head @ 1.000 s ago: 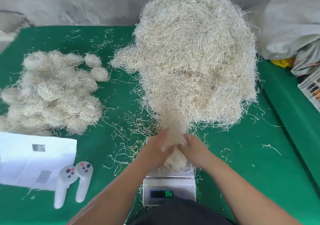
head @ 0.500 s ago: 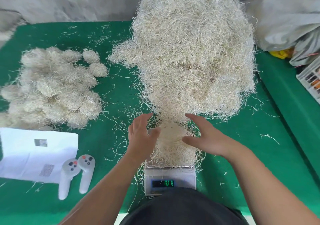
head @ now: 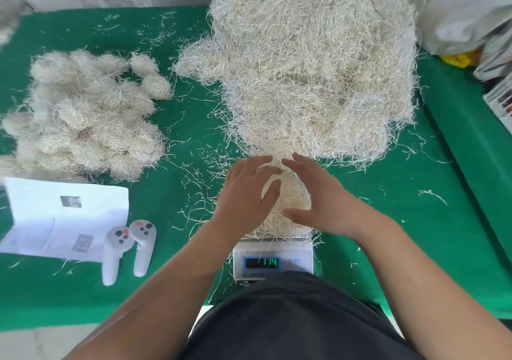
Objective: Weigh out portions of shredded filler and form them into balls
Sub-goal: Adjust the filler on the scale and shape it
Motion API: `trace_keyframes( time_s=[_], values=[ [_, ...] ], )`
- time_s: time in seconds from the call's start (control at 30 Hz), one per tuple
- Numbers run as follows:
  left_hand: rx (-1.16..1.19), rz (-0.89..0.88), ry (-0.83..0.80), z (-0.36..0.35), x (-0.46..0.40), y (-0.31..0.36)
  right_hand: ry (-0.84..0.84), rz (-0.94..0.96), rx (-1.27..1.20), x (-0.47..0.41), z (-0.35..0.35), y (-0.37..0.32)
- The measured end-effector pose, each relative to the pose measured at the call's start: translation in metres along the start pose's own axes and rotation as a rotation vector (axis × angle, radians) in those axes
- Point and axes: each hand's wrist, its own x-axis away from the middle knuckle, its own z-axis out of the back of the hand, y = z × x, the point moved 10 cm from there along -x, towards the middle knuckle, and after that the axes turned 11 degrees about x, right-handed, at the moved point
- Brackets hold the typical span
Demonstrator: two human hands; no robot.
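Both hands, the left hand [head: 246, 190] and right hand [head: 318, 196], have let go and now hover flat-fingered over the portion [head: 288, 202] resting on the scale [head: 273, 260] (reading steady), likely ready for balling.

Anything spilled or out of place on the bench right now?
Loose strands are scattered across the green table between the big filler heap and the scale, some hanging over the scale's edge. Two white controllers lie partly on a paper sheet. Nothing looks damaged.
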Motion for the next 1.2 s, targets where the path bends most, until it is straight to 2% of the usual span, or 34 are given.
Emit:
trace_keyframes(
  time_s=[0.27, 0.33, 0.4, 0.5, 0.57, 0.6, 0.67, 0.73, 0.8, 0.83, 0.87, 0.93, 1.0, 1.1, 1.2],
  values=[
    [0.036, -0.027, 0.056, 0.002, 0.003, 0.003, -0.002, 0.006, 0.027, 0.002, -0.011, 0.007],
    [0.067, 0.021, 0.060, 0.000, 0.004, -0.003, -0.019, -0.015, 0.055, 0.000, -0.021, 0.015],
    [0.156, 0.173, 0.022, -0.011, 0.007, -0.019, -0.092, -0.058, 0.118, -0.001, -0.044, 0.023],
    [0.454, 0.592, -0.092, -0.045, 0.022, -0.048, -0.190, -0.132, 0.207, -0.006, -0.081, 0.027],
    [0.727, 0.775, -0.131, -0.067, 0.030, -0.049, -0.112, -0.185, 0.100, -0.013, -0.083, 0.027],
    [0.833, 0.795, -0.132, -0.072, 0.029, -0.044, -0.059, -0.219, -0.014, -0.017, -0.078, 0.027],
    [0.984, 0.773, -0.056, -0.070, 0.017, -0.034, 0.029, -0.286, -0.384, -0.022, -0.063, 0.023],
    [1.110, 0.745, 0.139, -0.052, 0.002, -0.026, 0.134, -0.287, -0.770, -0.029, -0.041, 0.007],
    [1.261, 0.723, 0.341, -0.032, -0.014, -0.020, 0.245, -0.260, -1.057, -0.036, -0.019, -0.009],
    [1.337, 0.726, 0.379, -0.025, -0.023, -0.015, 0.301, -0.232, -1.149, -0.038, -0.005, -0.018],
    [1.420, 0.743, 0.370, -0.020, -0.033, -0.008, 0.366, -0.207, -1.166, -0.041, 0.009, -0.024],
    [1.621, 0.836, 0.269, -0.019, -0.045, 0.014, 0.526, -0.196, -1.042, -0.041, 0.042, -0.032],
    [1.703, 0.864, 0.254, -0.012, -0.055, 0.028, 0.616, -0.194, -0.932, -0.040, 0.070, -0.043],
    [1.665, 0.746, 0.356, 0.022, -0.074, 0.039, 0.571, -0.148, -1.037, -0.053, 0.098, -0.063],
    [1.504, 0.563, 0.462, 0.064, -0.085, 0.050, 0.527, -0.102, -1.067, -0.064, 0.119, -0.072]
  ],
)
